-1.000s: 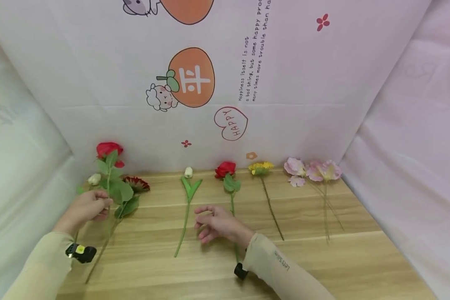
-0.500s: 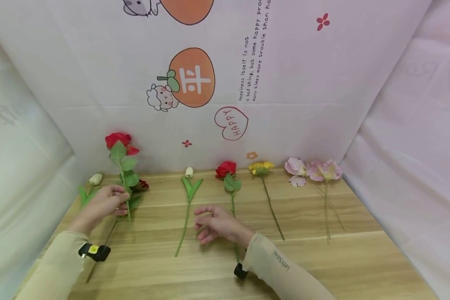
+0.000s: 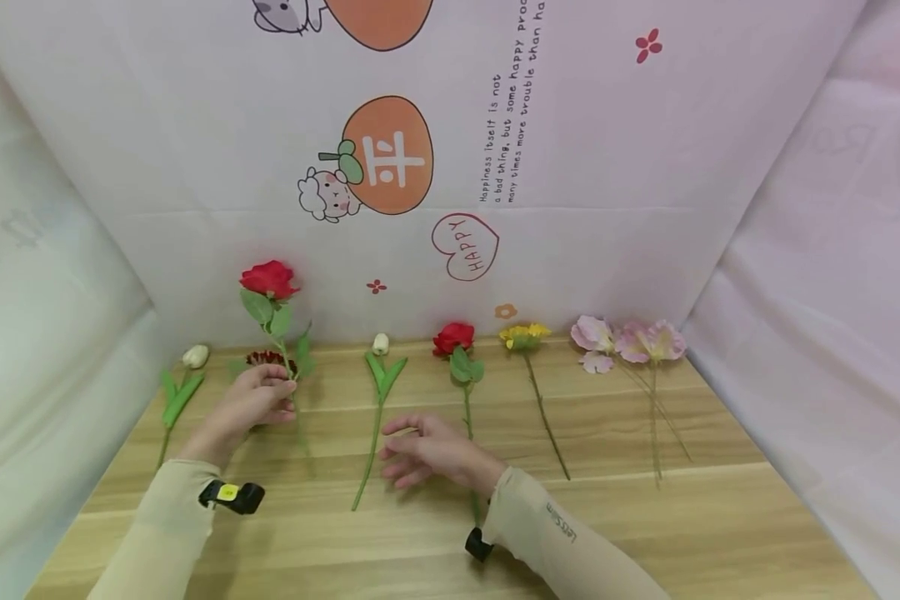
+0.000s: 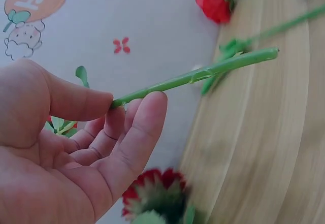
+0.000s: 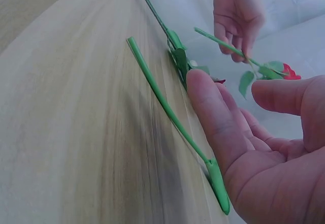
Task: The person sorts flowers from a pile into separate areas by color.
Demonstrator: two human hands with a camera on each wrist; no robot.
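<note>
My left hand (image 3: 253, 402) pinches the green stem of a red rose (image 3: 268, 279) between thumb and fingers, holding it raised over the left part of the table. In the left wrist view, the bare end of the stem (image 4: 203, 74) sticks out past the fingertips. A dark red flower (image 3: 270, 358) lies behind this hand, partly hidden. My right hand (image 3: 435, 454) is empty, its fingers loosely bent, between a white tulip (image 3: 380, 344) and a second red rose (image 3: 453, 337). The tulip's green stem (image 5: 165, 102) lies beside it in the right wrist view.
Another white tulip (image 3: 195, 357) lies at the table's left edge. Right of the second rose are a yellow flower (image 3: 525, 336) and pink flowers (image 3: 651, 342) on thin stems. A printed white cloth (image 3: 570, 183) rises behind the wooden table (image 3: 390, 550).
My left hand has moved right with the red rose, whose bloom now stands higher and farther from the left tulip. The right hand has barely moved.
</note>
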